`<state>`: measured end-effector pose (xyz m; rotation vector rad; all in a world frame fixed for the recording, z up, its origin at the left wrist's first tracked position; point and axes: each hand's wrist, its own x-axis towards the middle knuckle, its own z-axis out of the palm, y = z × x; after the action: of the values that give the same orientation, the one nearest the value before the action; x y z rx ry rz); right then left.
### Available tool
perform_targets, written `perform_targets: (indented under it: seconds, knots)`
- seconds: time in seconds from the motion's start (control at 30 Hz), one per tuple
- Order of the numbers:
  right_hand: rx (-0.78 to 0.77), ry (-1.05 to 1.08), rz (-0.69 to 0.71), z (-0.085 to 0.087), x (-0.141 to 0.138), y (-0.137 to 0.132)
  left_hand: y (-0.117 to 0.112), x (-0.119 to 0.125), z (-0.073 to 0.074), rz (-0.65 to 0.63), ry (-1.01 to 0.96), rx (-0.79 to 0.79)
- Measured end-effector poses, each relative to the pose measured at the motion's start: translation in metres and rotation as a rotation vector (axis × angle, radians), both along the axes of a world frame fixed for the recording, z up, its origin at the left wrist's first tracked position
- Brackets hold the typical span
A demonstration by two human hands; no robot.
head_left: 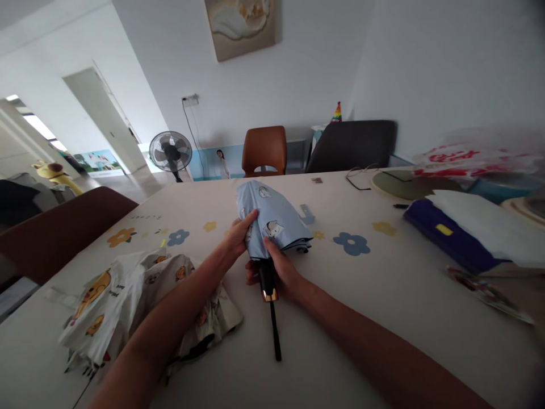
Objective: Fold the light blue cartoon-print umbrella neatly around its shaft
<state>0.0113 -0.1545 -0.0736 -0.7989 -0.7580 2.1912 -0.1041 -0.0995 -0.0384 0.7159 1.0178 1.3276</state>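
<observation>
On the desk (pixel 383 295), the folded blue umbrella (pixel 275 218) is steadied at its black handle (pixel 268 282) by the closed right hand (pixel 284 274) while its canopy is pressed together by the left hand's (pixel 238 237) curled fingers.

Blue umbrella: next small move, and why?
Probably the left hand should press the loose folds in tighter: the blue umbrella is collapsed but its fabric flares out at the right, while the right hand grips it by the black handle.
</observation>
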Motion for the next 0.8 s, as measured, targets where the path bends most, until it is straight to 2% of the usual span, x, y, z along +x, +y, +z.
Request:
perform_targets:
  seconds: [0.1,0.2,0.43,0.6,0.8]
  knots:
    - [-0.065,0.076,0.060,-0.001,0.001,-0.001,0.000,0.000,-0.002,0.006,0.009,-0.021]
    - [-0.061,0.112,0.095,0.001,0.003,-0.002,0.000,0.000,-0.006,-0.010,0.006,-0.026]
    - [0.038,-0.160,0.133,0.008,0.004,-0.005,-0.001,0.006,-0.008,-0.041,-0.105,-0.069]
    - [0.178,-0.366,0.020,0.003,0.000,-0.008,0.007,0.000,-0.005,0.032,-0.071,-0.039]
    - [0.252,-0.395,-0.101,0.000,-0.006,-0.009,0.019,-0.013,-0.008,0.206,0.070,0.063]
